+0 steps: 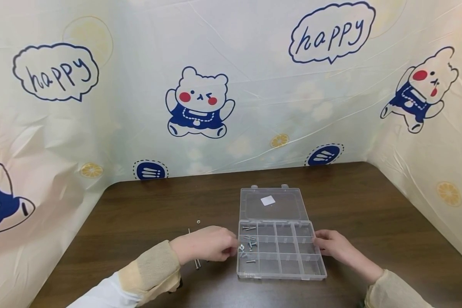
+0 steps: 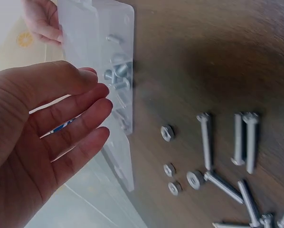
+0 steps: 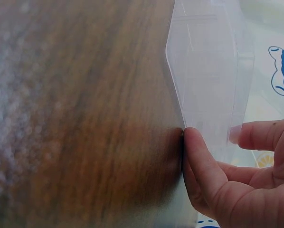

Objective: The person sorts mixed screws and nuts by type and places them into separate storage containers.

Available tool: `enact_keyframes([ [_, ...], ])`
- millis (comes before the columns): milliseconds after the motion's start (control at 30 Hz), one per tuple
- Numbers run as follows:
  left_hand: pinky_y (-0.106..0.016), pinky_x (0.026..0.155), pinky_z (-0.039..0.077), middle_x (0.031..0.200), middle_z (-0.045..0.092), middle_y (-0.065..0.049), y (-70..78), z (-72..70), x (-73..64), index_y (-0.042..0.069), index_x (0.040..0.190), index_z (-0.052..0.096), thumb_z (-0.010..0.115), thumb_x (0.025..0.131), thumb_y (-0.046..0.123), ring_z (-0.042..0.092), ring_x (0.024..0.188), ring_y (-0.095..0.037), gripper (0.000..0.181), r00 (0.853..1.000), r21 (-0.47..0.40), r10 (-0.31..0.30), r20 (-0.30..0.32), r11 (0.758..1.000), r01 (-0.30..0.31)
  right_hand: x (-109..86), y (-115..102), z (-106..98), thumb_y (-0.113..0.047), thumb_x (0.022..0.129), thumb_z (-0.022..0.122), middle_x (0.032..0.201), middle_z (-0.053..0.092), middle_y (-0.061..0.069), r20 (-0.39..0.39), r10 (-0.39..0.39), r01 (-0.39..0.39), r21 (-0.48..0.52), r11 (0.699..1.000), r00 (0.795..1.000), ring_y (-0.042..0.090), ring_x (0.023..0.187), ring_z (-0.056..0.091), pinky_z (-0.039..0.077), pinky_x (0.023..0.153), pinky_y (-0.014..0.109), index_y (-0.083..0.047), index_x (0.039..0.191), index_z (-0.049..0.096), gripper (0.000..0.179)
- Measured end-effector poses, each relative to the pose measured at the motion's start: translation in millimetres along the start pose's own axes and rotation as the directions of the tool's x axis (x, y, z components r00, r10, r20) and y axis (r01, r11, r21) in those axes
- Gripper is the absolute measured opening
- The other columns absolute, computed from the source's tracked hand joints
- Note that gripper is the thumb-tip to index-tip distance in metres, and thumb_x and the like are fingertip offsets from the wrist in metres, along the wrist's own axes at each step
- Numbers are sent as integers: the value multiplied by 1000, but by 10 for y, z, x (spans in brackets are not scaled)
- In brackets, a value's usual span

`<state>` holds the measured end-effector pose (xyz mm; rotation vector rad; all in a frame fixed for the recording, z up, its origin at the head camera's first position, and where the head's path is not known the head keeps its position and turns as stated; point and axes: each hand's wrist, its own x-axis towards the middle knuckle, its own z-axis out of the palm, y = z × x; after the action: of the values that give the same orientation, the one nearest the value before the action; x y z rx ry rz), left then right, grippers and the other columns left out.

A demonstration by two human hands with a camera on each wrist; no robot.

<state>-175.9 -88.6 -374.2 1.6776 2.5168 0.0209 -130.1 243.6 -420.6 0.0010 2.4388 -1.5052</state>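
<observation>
1. Left sleeve (image 1: 104, 293): white, ending in a wrinkled beige cuff (image 1: 155, 265) with a paler yellowish band.
2. Dark fragment (image 1: 176, 285) beneath this cuff: indistinct.
3. Right cuff (image 1: 394, 291): beige fabric.
4. Left hand (image 1: 209, 244), right hand (image 1: 333, 244): bare.

The screws (image 2: 251, 145) are silver, the box (image 1: 268, 264) colourless, table (image 1: 154, 209) brown wood-grained, backdrop (image 1: 254, 107) pale with navy-clad bears (image 1: 198, 105).

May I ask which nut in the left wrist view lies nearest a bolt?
The rightmost nut, close beside a bolt; the other three nuts lie farther off.
</observation>
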Motion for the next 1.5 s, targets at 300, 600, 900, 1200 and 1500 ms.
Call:
enact_keyframes([
  [300,-12,52,34,65,48,14,-94,41,-164,20,68,58,64,69,5,44,58,1,16,999,-18,-33,23,999,34,2,-6,-2,-4,88,47,97,58,28,1,6,-6,8,1000,1000,30,89,61,51,73,39,26,108,45,35],
  [600,-13,55,36,63,49,14,-181,112,-291,19,67,59,62,66,-1,45,61,0,21,998,-17,-59,33,998,59,-8,-10,3,-3,88,47,95,58,27,1,-8,8,18,1000,1000,30,87,61,51,73,39,26,107,45,35],
  [900,-12,51,35,61,49,15,-224,148,-391,18,66,61,65,70,-1,43,57,2,20,993,-86,-103,63,990,108,-7,-2,-3,-3,87,47,96,58,27,5,-13,12,20,1000,1000,30,88,60,51,73,39,27,107,45,35],
  [1200,-10,52,35,60,49,15,-249,198,-479,18,65,61,62,67,-6,43,57,4,24,993,-117,-106,54,987,111,-6,15,-13,-3,87,47,95,58,27,25,-35,34,29,999,999,30,87,60,52,73,39,27,106,44,36],
  [1500,-11,53,36,61,49,14,-253,215,-528,17,68,61,65,66,-4,44,58,4,21,988,-147,-136,70,978,145,-3,8,-1,-3,87,47,95,58,26,5,-18,17,22,1000,1000,29,88,60,51,74,39,27,107,44,36],
])
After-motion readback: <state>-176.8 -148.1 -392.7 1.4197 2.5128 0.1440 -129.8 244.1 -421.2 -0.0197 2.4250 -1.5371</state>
